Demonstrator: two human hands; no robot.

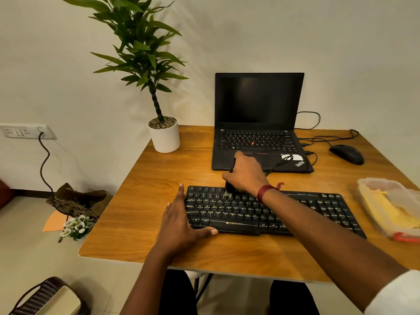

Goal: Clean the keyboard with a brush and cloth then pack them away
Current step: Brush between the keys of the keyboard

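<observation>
Curled round the black brush (228,189), the right hand (246,173) sets its bristles on the keyboard's (295,212) upper-left keys. Left hand (181,221), fingers straight, presses flat against the keyboard's 9 o'clock edge. At 3 o'clock, a yellow cloth (391,212) lies in a clear container (377,181); a laptop (259,98) stands at 12.

Right hand (246,172) grips the brush (229,191), bristles down on the upper-left keys of the black keyboard (295,214). Left hand (181,220) lies flat against the keyboard's left end, thumb along its front edge. Behind, an open laptop (259,103), screen dark, and a mouse (347,154) to its right. A potted plant (164,135) stands at the table's (145,237) far left; a clear tub (384,189) holding a yellow cloth (393,212) sits at the right.
</observation>
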